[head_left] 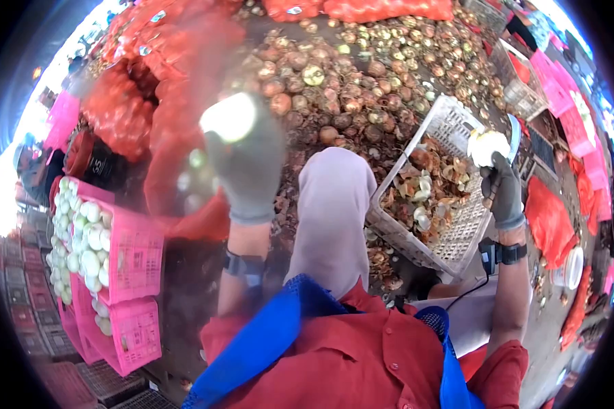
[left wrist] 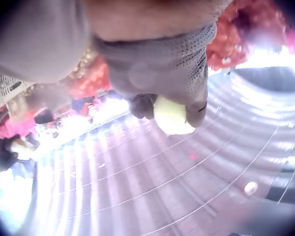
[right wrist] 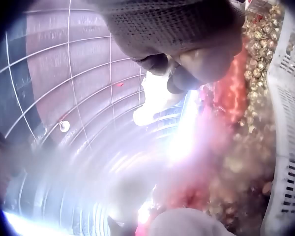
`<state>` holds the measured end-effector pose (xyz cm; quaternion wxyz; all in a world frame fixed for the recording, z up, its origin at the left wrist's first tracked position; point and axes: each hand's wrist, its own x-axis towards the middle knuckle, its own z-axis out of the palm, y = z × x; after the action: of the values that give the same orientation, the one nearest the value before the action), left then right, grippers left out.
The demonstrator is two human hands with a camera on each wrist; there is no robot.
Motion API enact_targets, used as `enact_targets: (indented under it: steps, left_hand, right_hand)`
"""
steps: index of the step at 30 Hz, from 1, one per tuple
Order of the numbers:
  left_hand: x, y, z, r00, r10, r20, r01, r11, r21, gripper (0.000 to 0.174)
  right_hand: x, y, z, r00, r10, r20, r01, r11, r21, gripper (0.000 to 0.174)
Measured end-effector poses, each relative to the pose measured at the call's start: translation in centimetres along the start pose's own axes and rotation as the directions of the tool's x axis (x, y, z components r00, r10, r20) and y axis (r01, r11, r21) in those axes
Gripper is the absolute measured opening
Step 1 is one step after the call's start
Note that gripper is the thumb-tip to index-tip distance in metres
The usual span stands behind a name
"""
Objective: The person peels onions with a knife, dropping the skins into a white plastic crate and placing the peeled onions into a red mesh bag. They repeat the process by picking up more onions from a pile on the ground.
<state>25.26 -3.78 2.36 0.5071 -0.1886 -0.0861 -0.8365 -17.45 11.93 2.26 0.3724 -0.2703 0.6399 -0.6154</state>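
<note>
My left hand (head_left: 245, 163), in a grey knit glove, is raised over the left side of the head view. It grips a pale peeled onion (left wrist: 172, 116), which is washed out by glare in the head view. On the right, my other gloved hand (head_left: 503, 194) is beside the white crate (head_left: 467, 235). Its fingers hold a glaring white onion (head_left: 488, 146), and a curved knife blade (head_left: 514, 133) sticks up beside it. The right wrist view shows that white onion (right wrist: 155, 96) below the fingertips. Onion skins (head_left: 426, 184) lie in the crate.
Unpeeled onions (head_left: 348, 82) cover the ground ahead. Red mesh sacks (head_left: 119, 112) are piled at the left. Stacked pink crates (head_left: 136, 262) of peeled white onions (head_left: 82, 232) stand at the near left. A red sack (head_left: 551, 221) and a white bucket (head_left: 567, 267) lie at the right.
</note>
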Motion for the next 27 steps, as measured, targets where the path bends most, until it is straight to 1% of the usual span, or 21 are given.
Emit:
enact_targets:
  steps: [1, 3, 5, 6, 7, 8, 9, 10, 11, 12, 13, 14, 15, 17, 18, 19, 21, 22, 23, 25, 27]
  left_hand:
    - [-1.3, 1.6, -0.5, 0.924, 0.324, -0.201, -0.289, 0.939, 0.188, 0.091]
    - [-2.3, 3.5, -0.2, 0.933, 0.284, -0.222, -0.252, 0.954, 0.164, 0.088]
    - [-2.2, 3.4, -0.4, 0.948, 0.226, -0.225, -0.207, 0.973, 0.104, 0.081]
    - [-1.5, 2.3, -0.2, 0.987, 0.123, -0.1, -0.095, 0.963, 0.251, 0.074]
    - [-0.4, 0.4, -0.1, 1.0, -0.018, 0.017, 0.01, 0.923, 0.385, 0.068]
    - [0.7, -2.3, 2.0, 0.995, -0.053, -0.089, 0.094, 0.815, 0.571, 0.07]
    - [1.6, -5.2, 2.7, 0.993, -0.098, -0.067, 0.114, 0.619, 0.777, 0.088]
    - [2.6, -7.3, 2.5, 0.97, -0.239, -0.032, 0.165, 0.559, 0.813, 0.095]
    - [3.8, -9.4, 2.2, 0.928, -0.374, 0.003, 0.194, 0.489, 0.85, 0.102]
    - [4.9, -12.2, 2.4, 0.902, -0.421, -0.096, 0.26, 0.351, 0.9, 0.106]
    - [5.9, -14.7, 2.5, 0.874, -0.445, -0.194, 0.307, 0.196, 0.931, 0.11]
    - [7.9, -16.5, -0.3, 0.853, -0.484, -0.197, 0.245, 0.039, 0.969, 0.105]
    - [7.7, -18.1, -2.3, 0.862, -0.504, -0.047, 0.112, 0.099, 0.989, 0.088]
    - [7.8, -22.1, -1.3, 0.81, -0.583, -0.068, 0.282, 0.285, 0.916, 0.063]
    - [8.1, -23.2, -2.4, 0.837, -0.545, -0.057, 0.288, 0.347, 0.893, 0.046]
    - [8.2, -23.9, -3.3, 0.878, -0.476, -0.055, 0.18, 0.221, 0.959, 0.04]
    - [8.5, -24.3, -3.9, 0.815, -0.562, -0.137, 0.36, 0.307, 0.881, 0.035]
    - [7.9, -24.5, -5.4, 0.87, -0.484, -0.089, 0.245, 0.269, 0.931, 0.034]
    - [7.8, -24.3, -7.9, 0.869, -0.49, -0.068, 0.218, 0.255, 0.942, 0.037]
    - [7.1, -24.7, -8.0, 0.842, -0.532, -0.083, 0.3, 0.335, 0.893, 0.04]
    - [7.5, -24.7, -8.0, 0.83, -0.541, -0.131, 0.335, 0.297, 0.894, 0.042]
  right_hand:
    - [-0.2, 0.2, 0.3, 0.999, -0.027, 0.017, 0.028, 0.999, -0.023, 0.027]
    - [-0.5, 0.0, 1.8, 0.998, -0.062, -0.009, 0.062, 0.998, -0.01, 0.028]
    - [-0.3, -0.3, 1.8, 0.99, -0.123, 0.073, 0.127, 0.99, -0.056, 0.022]
    - [-1.0, -1.1, 2.9, 0.988, -0.152, 0.037, 0.152, 0.988, 0.012, 0.021]
    - [-1.8, -2.4, 3.4, 0.997, -0.076, 0.02, 0.077, 0.996, -0.038, 0.02]
    - [-1.8, -2.6, 2.9, 0.998, -0.05, 0.048, 0.051, 0.999, -0.011, 0.018]
    - [-2.7, -3.1, 4.5, 0.974, -0.227, -0.006, 0.227, 0.974, -0.031, 0.019]
    - [-3.4, -4.1, 4.0, 0.983, -0.178, 0.041, 0.18, 0.98, -0.078, 0.016]
    - [-4.2, -5.4, 4.5, 0.985, -0.159, 0.066, 0.164, 0.983, -0.081, 0.02]
    - [-4.3, -5.5, 4.3, 0.976, -0.193, 0.102, 0.198, 0.979, -0.049, 0.024]
    - [-5.4, -6.8, 4.9, 0.979, -0.164, 0.123, 0.168, 0.985, -0.023, 0.024]
    - [-5.6, -7.0, 4.9, 0.972, -0.216, 0.093, 0.22, 0.975, -0.034, 0.025]
    - [-5.6, -7.1, 4.3, 0.968, -0.22, 0.124, 0.232, 0.968, -0.093, 0.027]
    - [-4.9, -5.6, 4.2, 0.921, -0.386, 0.057, 0.386, 0.922, 0.019, 0.029]
    - [-4.4, -4.9, 3.8, 0.89, -0.453, 0.057, 0.451, 0.892, 0.031, 0.034]
    - [-3.9, -4.3, 3.5, 0.863, -0.504, 0.026, 0.504, 0.864, 0.011, 0.039]
    - [-4.5, -5.2, 0.9, 0.889, -0.445, 0.11, 0.459, 0.861, -0.221, 0.04]
    - [-4.1, -4.6, 0.4, 0.892, -0.441, 0.094, 0.451, 0.862, -0.23, 0.04]
    - [-3.5, -3.7, 0.0, 0.892, -0.439, 0.108, 0.452, 0.878, -0.161, 0.04]
    - [-3.0, -2.6, -0.2, 0.902, -0.414, 0.122, 0.425, 0.901, -0.09, 0.04]
    - [-2.6, -2.6, -0.2, 0.933, -0.34, 0.119, 0.356, 0.918, -0.176, 0.043]
